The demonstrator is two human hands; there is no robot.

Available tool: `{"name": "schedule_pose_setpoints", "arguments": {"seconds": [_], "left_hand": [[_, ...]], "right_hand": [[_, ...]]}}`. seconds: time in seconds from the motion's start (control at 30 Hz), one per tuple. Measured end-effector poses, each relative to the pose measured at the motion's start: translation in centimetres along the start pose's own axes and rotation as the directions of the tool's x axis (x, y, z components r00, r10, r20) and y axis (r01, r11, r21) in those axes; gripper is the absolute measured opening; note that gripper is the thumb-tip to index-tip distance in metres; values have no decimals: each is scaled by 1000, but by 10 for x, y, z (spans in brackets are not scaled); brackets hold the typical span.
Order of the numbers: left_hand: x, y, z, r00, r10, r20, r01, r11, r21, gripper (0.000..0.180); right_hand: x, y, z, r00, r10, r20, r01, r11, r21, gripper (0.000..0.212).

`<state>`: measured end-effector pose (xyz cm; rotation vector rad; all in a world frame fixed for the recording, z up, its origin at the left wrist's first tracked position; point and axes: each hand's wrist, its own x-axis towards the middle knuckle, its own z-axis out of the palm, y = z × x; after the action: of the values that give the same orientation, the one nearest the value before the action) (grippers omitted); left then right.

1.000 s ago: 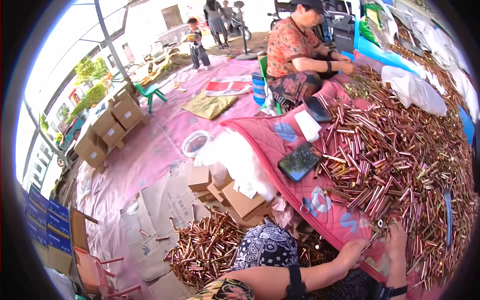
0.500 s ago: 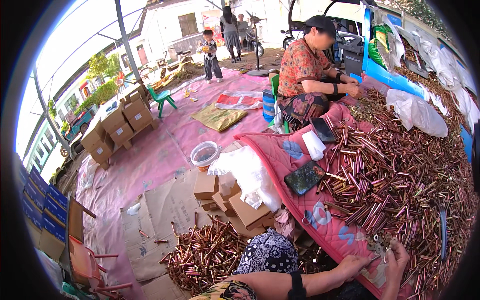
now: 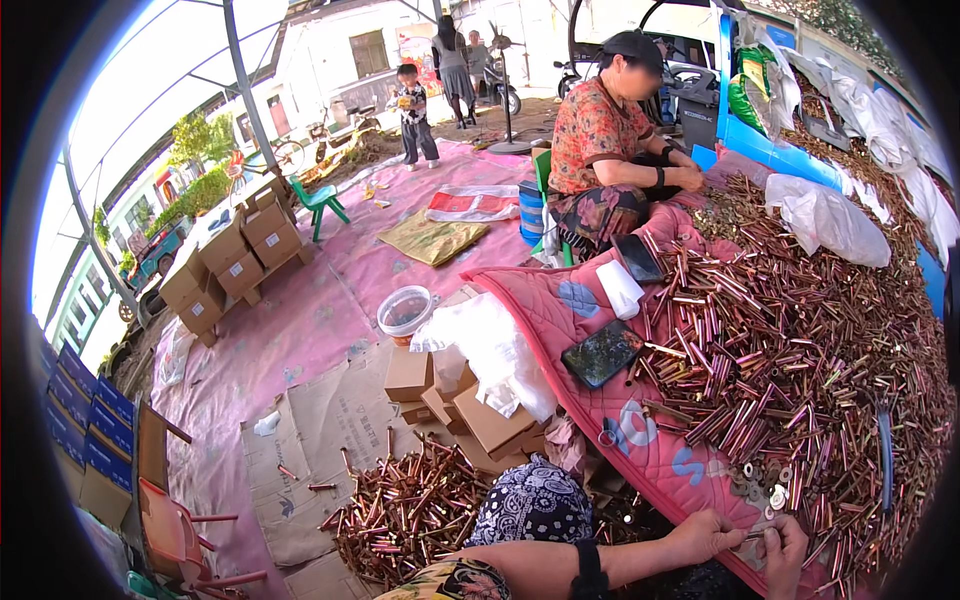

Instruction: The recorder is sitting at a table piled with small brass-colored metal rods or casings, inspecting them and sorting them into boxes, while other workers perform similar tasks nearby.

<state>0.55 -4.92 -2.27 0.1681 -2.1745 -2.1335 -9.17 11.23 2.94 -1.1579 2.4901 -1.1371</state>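
Low at the right, my left hand (image 3: 703, 537) pinches a thin metal bolt (image 3: 752, 535) that points to the right. My right hand (image 3: 783, 552) has its thumb and fingers closed at the bolt's far end; what else they hold is too small to make out. Pale round washers (image 3: 777, 495) lie just beyond my fingertips, beside a small heap of duller washers (image 3: 748, 482). Both hands are over the edge of a pink quilted cloth (image 3: 640, 465). A large pile of coppery metal bolts (image 3: 800, 350) spreads across it.
Another bolt pile (image 3: 410, 510) lies on flattened cardboard (image 3: 300, 455), near small brown boxes (image 3: 495, 420) and a clear tub (image 3: 406, 310). A phone (image 3: 602, 353) rests on the cloth. A co-worker (image 3: 610, 150) sits beyond; a child (image 3: 415, 118) stands farther back.
My right hand has lowered and moved slightly left, its fingers now meeting the bolt at my left hand. White washers show beyond my fingertips. The child has turned somewhat.
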Motion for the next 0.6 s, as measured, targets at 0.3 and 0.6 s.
{"name": "schedule_pose_setpoints", "arguments": {"seconds": [0.3, 0.6], "left_hand": [[-12, 27, 1, 912, 410, -22, -297, 697, 653, 20], [-11, 26, 0, 894, 448, 0, -335, 668, 664, 16]], "right_hand": [[-16, -3, 12, 989, -79, -128, 67, 994, -92, 30], [-20, 5, 22, 952, 91, -291, -43, 985, 170, 35]]}}
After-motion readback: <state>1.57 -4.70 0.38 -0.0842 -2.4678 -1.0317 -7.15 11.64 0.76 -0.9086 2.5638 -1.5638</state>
